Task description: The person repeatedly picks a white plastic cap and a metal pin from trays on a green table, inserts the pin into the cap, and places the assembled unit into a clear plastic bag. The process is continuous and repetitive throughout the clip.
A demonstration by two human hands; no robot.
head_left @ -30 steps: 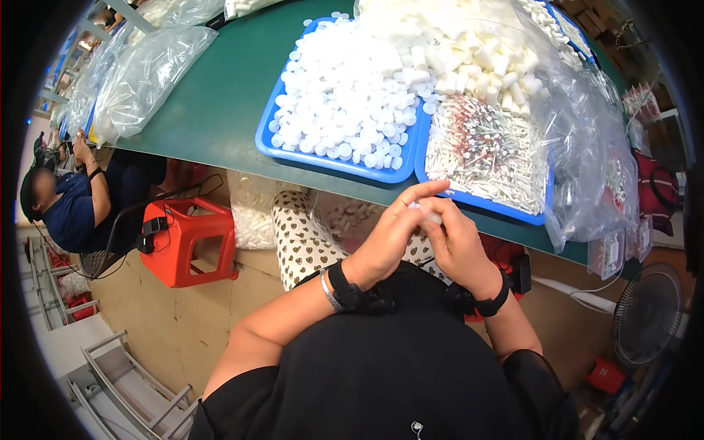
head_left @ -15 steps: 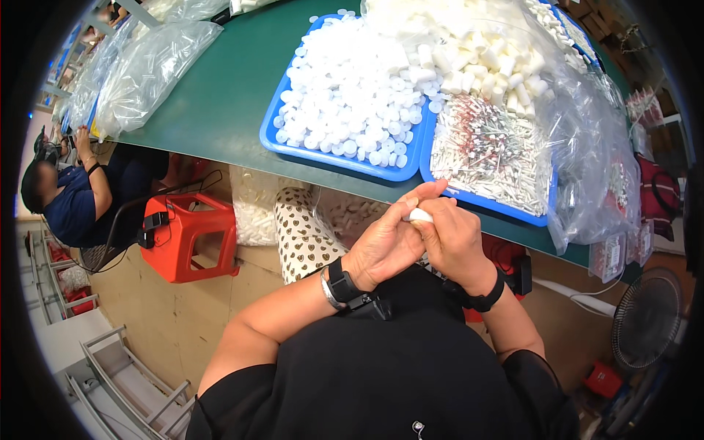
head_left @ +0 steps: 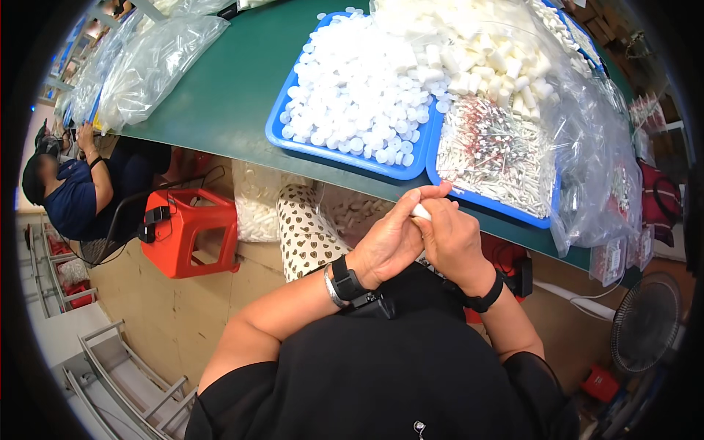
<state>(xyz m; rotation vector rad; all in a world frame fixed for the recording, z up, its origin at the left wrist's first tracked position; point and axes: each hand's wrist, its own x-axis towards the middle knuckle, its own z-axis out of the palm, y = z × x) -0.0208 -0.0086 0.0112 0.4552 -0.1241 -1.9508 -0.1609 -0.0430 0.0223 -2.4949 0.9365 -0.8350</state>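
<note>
My left hand (head_left: 392, 238) and my right hand (head_left: 453, 236) are pressed together just below the green table's front edge (head_left: 293, 158). Between their fingertips sits a small white plastic piece (head_left: 421, 213), mostly hidden by the fingers. Both wrists wear black bands. Directly above the hands lies a blue tray (head_left: 334, 154) heaped with small white round caps (head_left: 359, 95). To its right, a second blue tray (head_left: 513, 213) holds thin white and red stick-like parts (head_left: 495, 150) and white tubes (head_left: 484, 51).
Clear plastic bags (head_left: 587, 154) drape over the right trays; more filled bags (head_left: 150, 62) lie at the table's left. Below the table stand a red stool (head_left: 187, 235) and a heart-patterned bag (head_left: 304, 235). Another person (head_left: 73, 191) sits at left. A fan (head_left: 645, 323) stands at right.
Both hands have stayed together at the table's edge, shifting slightly lower. The fingers have closed more tightly around the small white piece.
</note>
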